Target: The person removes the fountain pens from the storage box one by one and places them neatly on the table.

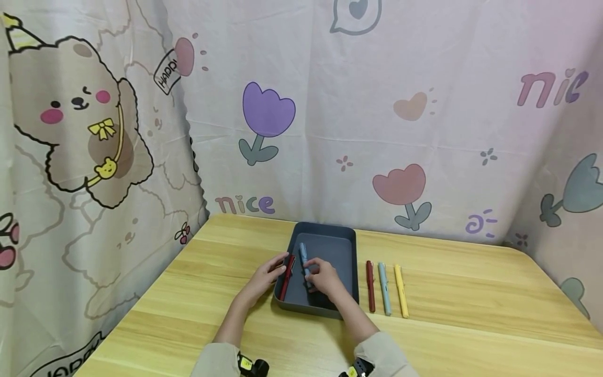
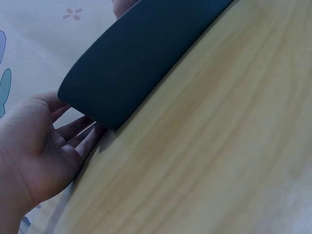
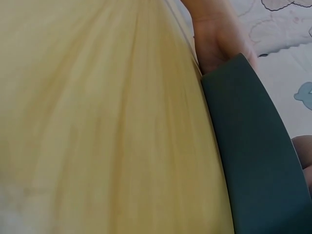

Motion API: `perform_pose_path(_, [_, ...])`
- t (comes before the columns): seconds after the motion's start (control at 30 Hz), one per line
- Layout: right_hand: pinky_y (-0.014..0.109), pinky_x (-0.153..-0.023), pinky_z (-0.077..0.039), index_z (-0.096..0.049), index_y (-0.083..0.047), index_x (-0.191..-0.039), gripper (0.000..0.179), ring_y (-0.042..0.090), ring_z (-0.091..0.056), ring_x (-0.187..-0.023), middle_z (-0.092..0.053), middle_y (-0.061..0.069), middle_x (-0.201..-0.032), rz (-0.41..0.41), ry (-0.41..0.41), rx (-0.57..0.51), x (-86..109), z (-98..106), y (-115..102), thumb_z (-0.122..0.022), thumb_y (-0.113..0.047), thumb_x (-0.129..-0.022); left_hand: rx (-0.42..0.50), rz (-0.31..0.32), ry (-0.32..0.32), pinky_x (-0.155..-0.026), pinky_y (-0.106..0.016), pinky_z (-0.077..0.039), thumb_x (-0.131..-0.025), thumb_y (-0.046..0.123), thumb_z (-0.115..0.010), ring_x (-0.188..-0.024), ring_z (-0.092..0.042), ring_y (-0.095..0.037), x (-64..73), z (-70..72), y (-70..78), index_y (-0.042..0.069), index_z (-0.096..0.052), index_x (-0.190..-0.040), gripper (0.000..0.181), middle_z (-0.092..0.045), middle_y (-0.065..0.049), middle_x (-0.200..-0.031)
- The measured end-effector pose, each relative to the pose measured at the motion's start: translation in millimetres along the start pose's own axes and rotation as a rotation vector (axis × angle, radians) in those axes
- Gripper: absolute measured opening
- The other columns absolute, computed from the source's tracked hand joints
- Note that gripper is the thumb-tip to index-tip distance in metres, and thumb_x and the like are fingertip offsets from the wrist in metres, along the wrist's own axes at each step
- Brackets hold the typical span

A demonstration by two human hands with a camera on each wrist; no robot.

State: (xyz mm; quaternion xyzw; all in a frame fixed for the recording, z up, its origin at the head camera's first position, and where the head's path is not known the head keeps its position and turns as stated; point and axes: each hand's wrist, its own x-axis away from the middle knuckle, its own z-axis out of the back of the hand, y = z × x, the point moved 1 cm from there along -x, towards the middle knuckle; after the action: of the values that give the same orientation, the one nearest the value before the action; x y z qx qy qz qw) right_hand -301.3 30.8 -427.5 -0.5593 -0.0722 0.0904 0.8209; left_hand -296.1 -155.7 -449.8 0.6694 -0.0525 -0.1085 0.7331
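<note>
"Pinching a blue pen [image 1: 304,256] between thumb and fingers, a person's right hand [image 1: 326,278] works inside a dark tray [image 1: 334,251] at the frame's lower centre. How best to set it?"

"Parallel to the red pen [image 1: 287,281] along the left wall, I'd say, parting the fingers only once the barrel lies flat. Whether it touches bottom now, I cannot tell."

"And the left hand [image 1: 265,277]?"

"Fingers loosely extended against the tray's left side, holding no pen. Light pressure there should stop any sliding."

"Right of centre?"

"A maroon pen [image 1: 370,287], a pale-blue pen [image 1: 384,289] and a yellow pen [image 1: 401,291], side by side on the bench [image 1: 461,298]."
</note>
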Motion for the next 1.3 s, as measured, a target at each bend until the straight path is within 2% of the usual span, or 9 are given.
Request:
perform_pose_path(0.43, [0.034, -0.055, -0.053, -0.057, 0.002, -0.111, 0.026, 0.022, -0.056, -0.067, -0.053, 0.012, -0.082, -0.04, -0.027, -0.048, 3.5, 5, 0, -0.054, 0.01, -0.086, -0.024, -0.017, -0.002, -0.099, -0.053, -0.028, -0.096, 0.018, -0.049, -0.128, -0.029, -0.037, -0.7, -0.8, -3.6, 0.007, -0.04, -0.139, 0.045, -0.032, -0.024, -0.141])
perform_pose_path(0.9, [0.035, -0.057, -0.054, -0.055, 0.006, -0.113, 0.026, 0.021, -0.058, -0.069, -0.055, 0.013, -0.085, 0.004, -0.072, -0.062, 14.8, 15, -2, -0.052, 0.01, -0.088, -0.019, -0.019, 0.006, -0.099, -0.052, -0.029, -0.096, 0.015, -0.049, -0.127, -0.03, -0.037, 2.8, -0.3, 2.7, 0.005, -0.04, -0.139, 0.045, -0.031, -0.024, -0.141])
perform_pose_path(1.3, [0.036, -0.059, -0.054, -0.053, 0.008, -0.115, 0.027, 0.019, -0.057, -0.067, -0.051, 0.014, -0.087, 0.049, -0.07, -0.085, 29.5, 33, -2, -0.051, 0.009, -0.088, -0.014, 0.001, 0.012, -0.099, -0.052, -0.03, -0.096, 0.017, -0.051, -0.126, -0.032, -0.037, 0.3, 0.4, -1.2, 0.008, -0.041, -0.139, 0.046, -0.031, -0.023, -0.141])
